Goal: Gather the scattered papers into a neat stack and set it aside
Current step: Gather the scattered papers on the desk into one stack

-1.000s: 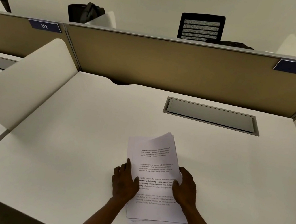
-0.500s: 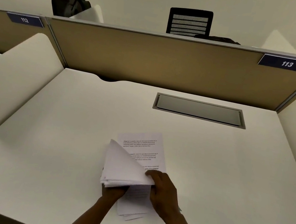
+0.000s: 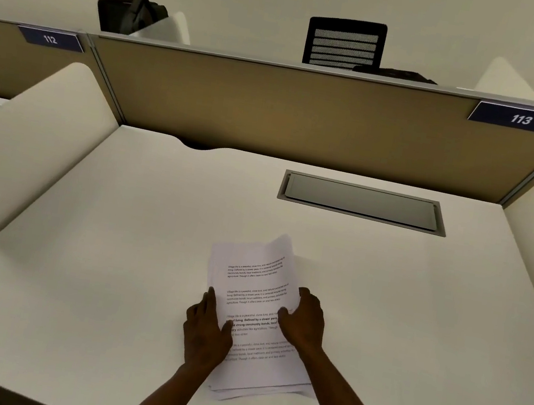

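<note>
A stack of white printed papers lies flat on the white desk, near its front edge and slightly right of centre. The sheets are roughly aligned, with a few edges fanned out at the bottom. My left hand presses against the stack's left edge, thumb resting on the top sheet. My right hand clasps the right edge, fingers curled over the paper. Both hands squeeze the stack between them.
A grey cable hatch is set into the desk at the back right. Tan partition panels with labels 112 and 113 close off the back. White curved dividers stand at both sides. A black chair shows beyond.
Half a second ago part of the stack was lifted and folded up in my hands; now all sheets lie flat again with a hand on each side edge.
</note>
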